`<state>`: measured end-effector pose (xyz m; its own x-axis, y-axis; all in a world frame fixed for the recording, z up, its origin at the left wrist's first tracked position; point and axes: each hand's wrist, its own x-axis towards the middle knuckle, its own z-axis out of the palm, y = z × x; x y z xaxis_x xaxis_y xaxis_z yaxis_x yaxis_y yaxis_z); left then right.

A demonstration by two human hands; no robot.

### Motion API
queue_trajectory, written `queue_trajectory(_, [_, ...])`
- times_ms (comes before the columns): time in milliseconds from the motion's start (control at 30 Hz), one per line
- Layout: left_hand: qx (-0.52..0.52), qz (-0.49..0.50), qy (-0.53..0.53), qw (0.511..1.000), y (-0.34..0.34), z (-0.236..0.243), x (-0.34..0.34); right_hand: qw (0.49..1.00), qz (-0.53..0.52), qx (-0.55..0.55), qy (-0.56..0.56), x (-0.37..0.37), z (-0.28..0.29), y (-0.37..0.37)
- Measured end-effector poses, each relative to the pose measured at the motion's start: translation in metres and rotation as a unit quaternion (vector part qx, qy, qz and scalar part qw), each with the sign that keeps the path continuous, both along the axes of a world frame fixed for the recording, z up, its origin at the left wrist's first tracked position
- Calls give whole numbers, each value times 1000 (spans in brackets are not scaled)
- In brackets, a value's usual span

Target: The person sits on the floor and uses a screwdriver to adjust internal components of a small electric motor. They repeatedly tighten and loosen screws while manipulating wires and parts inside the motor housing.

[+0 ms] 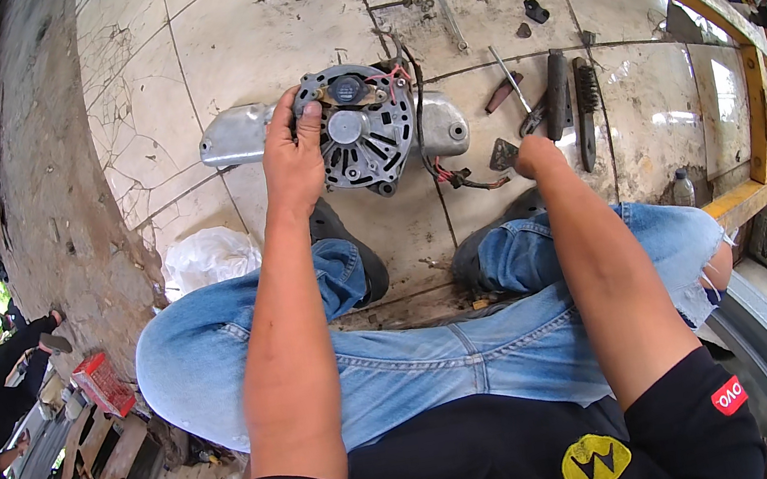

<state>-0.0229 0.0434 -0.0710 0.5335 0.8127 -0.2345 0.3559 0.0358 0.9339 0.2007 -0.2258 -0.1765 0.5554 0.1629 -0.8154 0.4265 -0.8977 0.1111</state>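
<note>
A round grey alternator (393, 143) with a slotted housing and red and black wires rests across a long silver metal piece (229, 138) on the tiled floor. My left hand (292, 154) grips the alternator's left edge, thumb on top and fingers round the side. To the right, my right hand (539, 158) is closed at a small scraper (503, 154) with a flat dark blade, which sticks out to its left. The scraper's handle is hidden in the hand. Just beyond my right hand lie pliers (533, 121), a dark-handled tool (557, 92) and a wire brush (587, 112).
A screwdriver with a dark handle (503, 93), a wrench (449, 18) and a bolt (397, 5) lie farther off. A yellow metal frame (755, 115) bounds the right side. By my left knee is a white plastic bag (209, 259); a small bottle (682, 188) stands near the right knee.
</note>
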Motion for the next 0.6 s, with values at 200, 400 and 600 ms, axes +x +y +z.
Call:
queue_trajectory(200, [-11,54,-15,998,-13,0,7,996,30,-46,-67,-16,-12,-4])
queue_trajectory(400, [38,56,-17,998,-13,0,7,991,133,7,11,6,-8,-9])
queue_trajectory(600, [36,28,-17,999,-8,14,11,978,96,184,-20,38,46,25])
